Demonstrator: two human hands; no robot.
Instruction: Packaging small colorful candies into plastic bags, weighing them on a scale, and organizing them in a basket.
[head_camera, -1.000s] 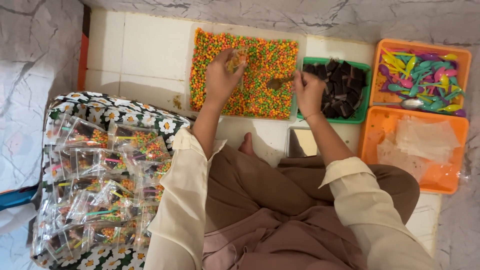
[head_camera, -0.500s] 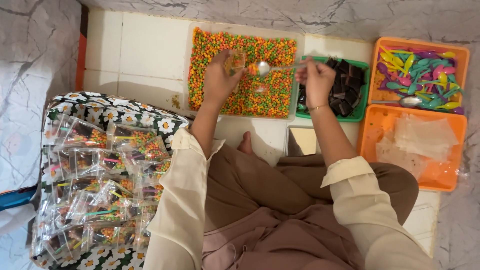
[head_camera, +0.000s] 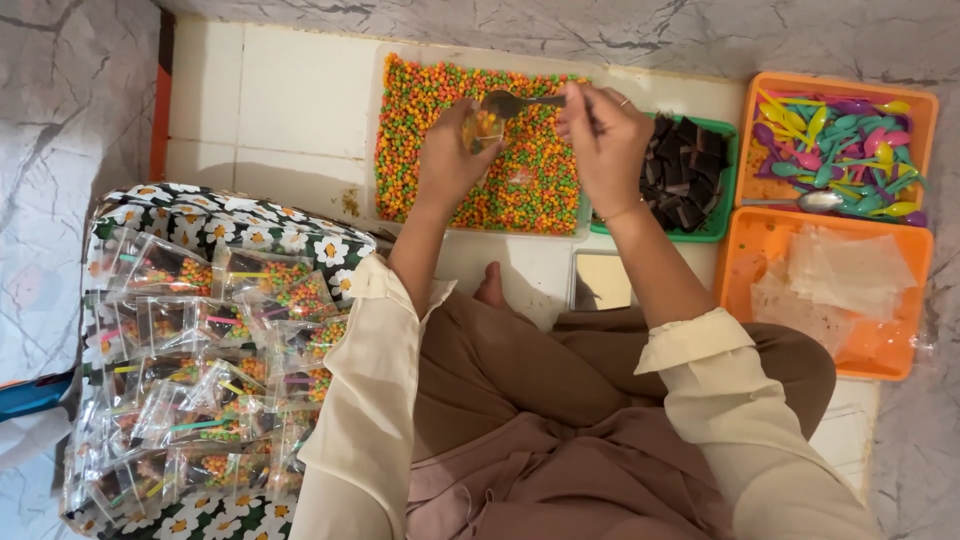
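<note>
My left hand (head_camera: 450, 160) holds a small clear pouch (head_camera: 483, 130) with a few coloured candies in it, above a tray of orange, green and yellow candy balls (head_camera: 440, 90). My right hand (head_camera: 605, 135) grips a metal spoon (head_camera: 505, 102) by its handle, with the bowl of the spoon at the mouth of the pouch. Both hands hover over the candy tray, close together.
A green tray of dark chocolate pieces (head_camera: 690, 175) sits right of the candy. Further right stand an orange tray of coloured plastic spoons (head_camera: 840, 145) and an orange tray of clear pouches (head_camera: 850, 290). A floral tray of filled pouches (head_camera: 190, 350) lies at my left. A small mirror-like tile (head_camera: 600, 280) lies by my knee.
My right hand lifted the spoon from the candy tray and moved it left, up to the pouch in my left hand. The left hand stayed over the tray.
</note>
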